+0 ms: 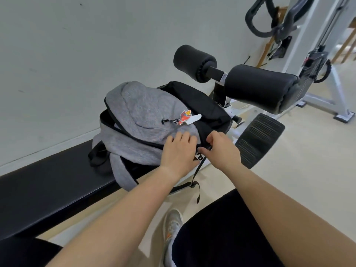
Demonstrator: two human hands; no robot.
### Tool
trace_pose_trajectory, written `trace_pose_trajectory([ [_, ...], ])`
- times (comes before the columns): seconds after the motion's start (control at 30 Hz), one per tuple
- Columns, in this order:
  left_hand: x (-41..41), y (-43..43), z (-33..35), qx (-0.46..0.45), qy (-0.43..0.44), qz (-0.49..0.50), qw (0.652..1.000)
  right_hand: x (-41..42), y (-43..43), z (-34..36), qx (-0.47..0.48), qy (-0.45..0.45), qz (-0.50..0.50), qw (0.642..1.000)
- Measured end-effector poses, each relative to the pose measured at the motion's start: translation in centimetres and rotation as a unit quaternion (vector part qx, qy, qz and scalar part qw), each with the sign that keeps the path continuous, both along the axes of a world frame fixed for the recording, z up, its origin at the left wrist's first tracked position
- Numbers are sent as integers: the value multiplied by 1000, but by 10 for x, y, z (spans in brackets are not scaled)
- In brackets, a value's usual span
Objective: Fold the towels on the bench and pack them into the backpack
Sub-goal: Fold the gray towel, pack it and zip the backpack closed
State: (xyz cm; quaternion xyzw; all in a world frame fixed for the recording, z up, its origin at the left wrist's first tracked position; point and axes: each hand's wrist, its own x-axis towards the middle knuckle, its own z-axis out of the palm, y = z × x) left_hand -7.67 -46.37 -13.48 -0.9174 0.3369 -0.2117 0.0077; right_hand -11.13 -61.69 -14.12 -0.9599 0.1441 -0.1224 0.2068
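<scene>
A grey and black backpack (146,114) lies on the black padded bench (48,184), its grey front panel facing up with a red tag (184,117) clipped on. My left hand (178,151) rests flat on the grey panel near its right edge, fingers spread. Beside it, my right hand (221,149) pinches the black zipper edge of the backpack at its right side. No towel is visible; the inside of the backpack is hidden.
Two black foam rollers (256,87) stand past the bench's end, with a ribbed footplate (258,137) below them. A white cable machine frame (317,54) stands at the back right. The wall runs close behind the bench. My legs and a shoe (172,230) are below.
</scene>
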Motion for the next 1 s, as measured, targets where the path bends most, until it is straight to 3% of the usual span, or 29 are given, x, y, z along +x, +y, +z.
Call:
trace_pose_trajectory([
  [0.23, 17, -9, -7, -15, -30, -5, 999, 9, -13, -3, -26, -18, 8, 999],
  [0.4, 16, -28, -10, -15, -39, -11, 999, 8, -21, 1, 65, -23, -8, 998],
  [0.57, 27, -38, -17, 3, -60, -8, 998, 2, -30, 0, 92, -17, -14, 995],
  [1.0, 32, -48, -12, -37, -125, -130, 983, 6, -46, 9, 183, 4, -1, 983],
])
